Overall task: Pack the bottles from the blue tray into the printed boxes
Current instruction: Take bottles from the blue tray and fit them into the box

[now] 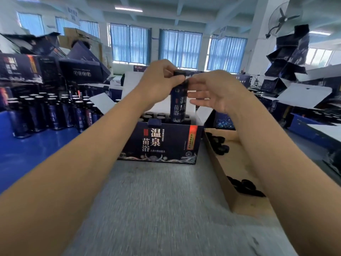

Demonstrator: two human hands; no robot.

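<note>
navy bottle (177, 106), navy printed box (160, 143), blue tray (33, 145)

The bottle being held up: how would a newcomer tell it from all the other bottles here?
Find the open dark-blue printed cardboard box mid-table. Just above it, the left hand grips a tall dark-blue labelled bottle by its black cap, the right hand touching alongside. Every other bottle stands in that box or on the blue tray at left; only this one is lifted.

Bare forearms (96, 137), bare left hand (156, 78), right hand (212, 93).
</note>
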